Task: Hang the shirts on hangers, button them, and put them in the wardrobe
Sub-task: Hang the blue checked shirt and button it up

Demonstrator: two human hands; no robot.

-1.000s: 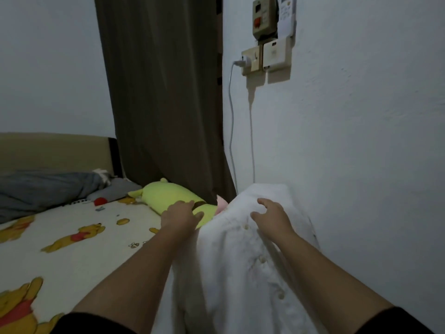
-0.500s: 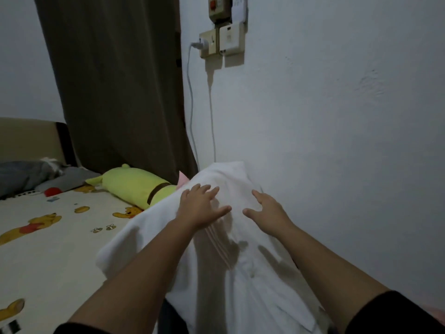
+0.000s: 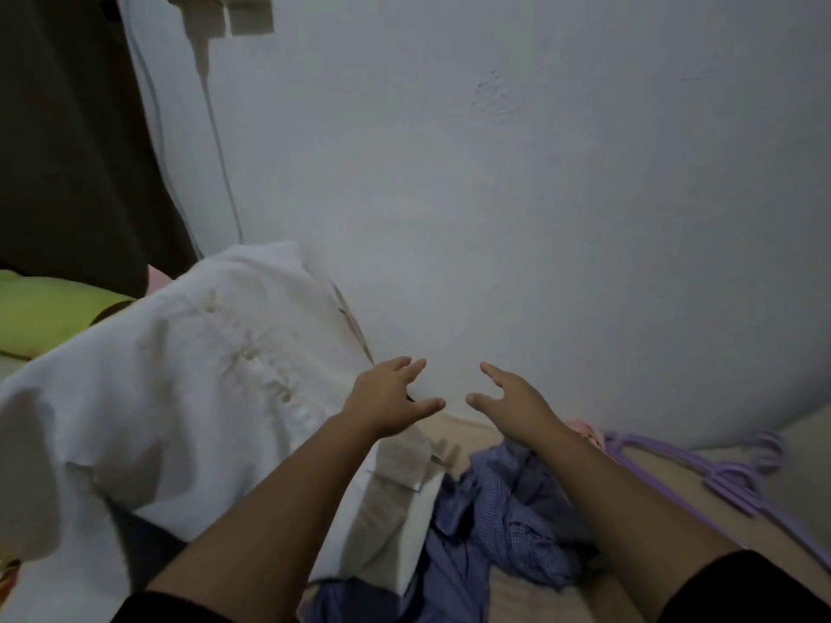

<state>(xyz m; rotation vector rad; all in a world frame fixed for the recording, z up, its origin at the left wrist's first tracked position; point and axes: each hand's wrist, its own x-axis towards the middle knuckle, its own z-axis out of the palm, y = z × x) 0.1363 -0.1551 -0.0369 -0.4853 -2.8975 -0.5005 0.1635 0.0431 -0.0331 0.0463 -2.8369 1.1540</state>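
Observation:
A white shirt (image 3: 189, 388) lies spread over a pile at the left, its button placket running down the middle. My left hand (image 3: 391, 400) hovers just past the shirt's right edge with fingers spread, holding nothing. My right hand (image 3: 512, 404) is beside it, also spread and empty, in front of the wall. Below my right forearm a crumpled blue checked shirt (image 3: 503, 514) lies on the bed. Purple plastic hangers (image 3: 728, 474) lie on the bed at the right. No wardrobe is in view.
A white wall (image 3: 539, 195) stands close ahead, with a socket and a hanging cable (image 3: 220, 141) at the top left. A dark curtain (image 3: 67, 141) hangs at the left. A green plush pillow (image 3: 40, 317) lies behind the white shirt.
Both hands have lifted off the white shirt and moved right, toward the wall. The view has swung right and down, bringing the blue shirt and the purple hangers into sight.

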